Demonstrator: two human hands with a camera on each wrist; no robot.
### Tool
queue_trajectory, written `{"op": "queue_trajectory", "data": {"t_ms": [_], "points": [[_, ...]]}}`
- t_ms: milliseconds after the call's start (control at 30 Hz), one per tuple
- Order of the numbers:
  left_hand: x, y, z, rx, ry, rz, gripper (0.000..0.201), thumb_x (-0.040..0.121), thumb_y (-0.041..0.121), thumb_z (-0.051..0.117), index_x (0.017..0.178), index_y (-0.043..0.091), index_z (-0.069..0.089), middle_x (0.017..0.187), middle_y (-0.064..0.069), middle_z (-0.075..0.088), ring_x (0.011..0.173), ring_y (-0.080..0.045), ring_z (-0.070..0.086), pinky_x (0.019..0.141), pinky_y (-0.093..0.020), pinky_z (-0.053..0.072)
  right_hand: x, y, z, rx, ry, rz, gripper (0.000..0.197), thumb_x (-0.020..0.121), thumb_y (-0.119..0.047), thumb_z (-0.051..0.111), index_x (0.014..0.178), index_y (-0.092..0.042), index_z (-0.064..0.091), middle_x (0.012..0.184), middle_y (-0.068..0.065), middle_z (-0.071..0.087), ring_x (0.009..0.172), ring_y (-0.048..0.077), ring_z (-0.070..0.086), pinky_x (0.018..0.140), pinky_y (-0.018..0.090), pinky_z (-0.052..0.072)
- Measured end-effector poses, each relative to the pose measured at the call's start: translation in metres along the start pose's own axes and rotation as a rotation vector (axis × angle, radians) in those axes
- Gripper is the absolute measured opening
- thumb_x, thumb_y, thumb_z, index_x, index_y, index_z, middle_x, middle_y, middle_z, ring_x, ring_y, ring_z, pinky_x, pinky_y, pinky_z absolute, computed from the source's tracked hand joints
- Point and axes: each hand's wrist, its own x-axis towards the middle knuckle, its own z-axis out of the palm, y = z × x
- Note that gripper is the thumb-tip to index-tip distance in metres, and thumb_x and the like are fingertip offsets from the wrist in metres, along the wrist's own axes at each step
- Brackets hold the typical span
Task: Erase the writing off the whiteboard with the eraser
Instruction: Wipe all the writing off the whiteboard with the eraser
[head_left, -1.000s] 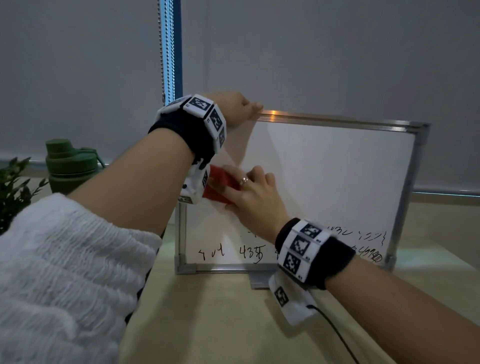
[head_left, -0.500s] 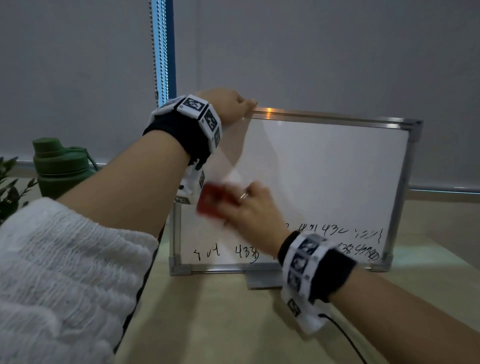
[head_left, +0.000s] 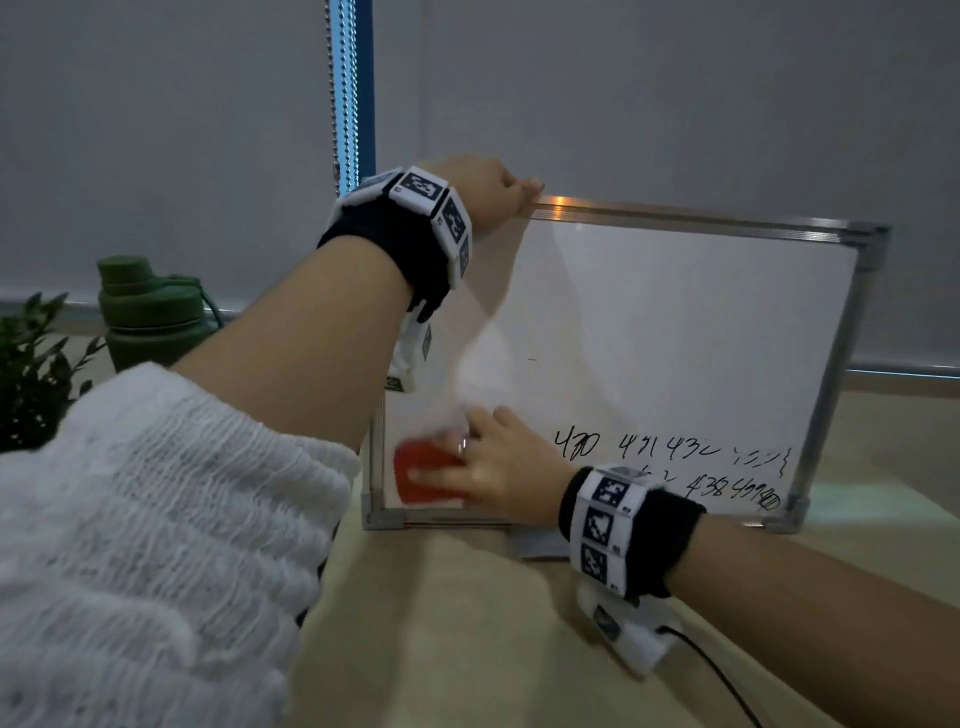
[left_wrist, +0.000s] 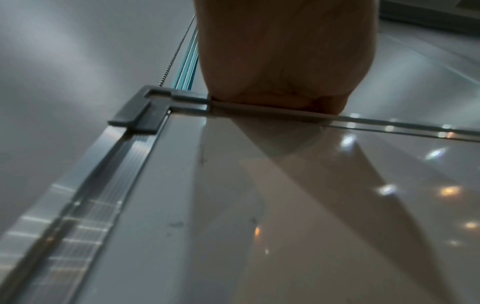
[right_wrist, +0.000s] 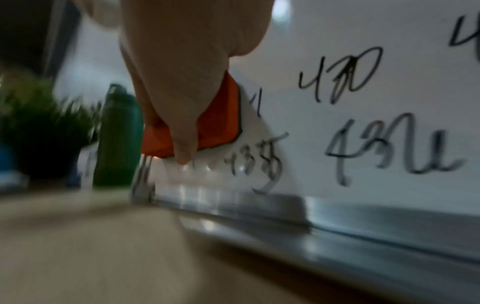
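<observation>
The right hand (head_left: 493, 470) grips the red eraser (head_left: 423, 475) with curled fingers, pressing it flat on the lower left corner of the whiteboard (head_left: 675, 332), while the left hand (head_left: 485, 189) clasps the top edge near the left corner. Black writing (head_left: 675, 454) fills the bottom rows, partly hidden behind the right wrist. The eraser is blurred, its far side covered by fingers.

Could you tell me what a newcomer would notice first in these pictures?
Probably the red eraser, gripped by the right hand at the whiteboard's lower left corner. Next, the black writing along its bottom, and the left hand holding the top edge.
</observation>
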Motion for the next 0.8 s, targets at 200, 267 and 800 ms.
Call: {"op": "queue_trajectory", "data": {"t_ms": [200, 267, 800], "points": [[-0.001, 0.001, -0.001, 0.048, 0.022, 0.013, 0.052, 0.097, 0.049, 0.026, 0.104, 0.015, 0.065, 0.112, -0.015, 0.061, 0.113, -0.029, 0.056, 0.083, -0.03, 0.035, 0.003, 0.028, -0.02, -0.105, -0.012, -0.033, 0.057, 0.059, -0.04, 0.078, 0.113, -0.034, 0.062, 0.104, 0.001, 0.066, 0.078, 0.021, 0.049, 0.061, 0.029, 0.043], [-0.001, 0.0, 0.0, 0.033, 0.021, 0.004, 0.055, 0.097, 0.049, 0.026, 0.114, 0.014, 0.065, 0.12, -0.014, 0.061, 0.116, -0.029, 0.055, 0.09, -0.032, 0.038, 0.011, 0.033, -0.029, -0.07, 0.073, 0.184, 0.063, 0.055, -0.037, 0.082, 0.114, -0.029, 0.063, 0.103, 0.007, 0.065, 0.075, 0.026, 0.049, 0.061, 0.031, 0.045], [0.009, -0.001, 0.004, 0.023, -0.006, -0.019, 0.058, 0.096, 0.052, 0.025, 0.128, 0.016, 0.058, 0.135, -0.015, 0.055, 0.124, -0.032, 0.049, 0.1, -0.037, 0.035, 0.007, 0.084, -0.053, -0.031, 0.352, 0.597, 0.048, 0.073, -0.022, 0.072, 0.12, -0.02, 0.06, 0.117, 0.017, 0.06, 0.075, 0.035, 0.051, 0.069, 0.039, 0.044]]}}
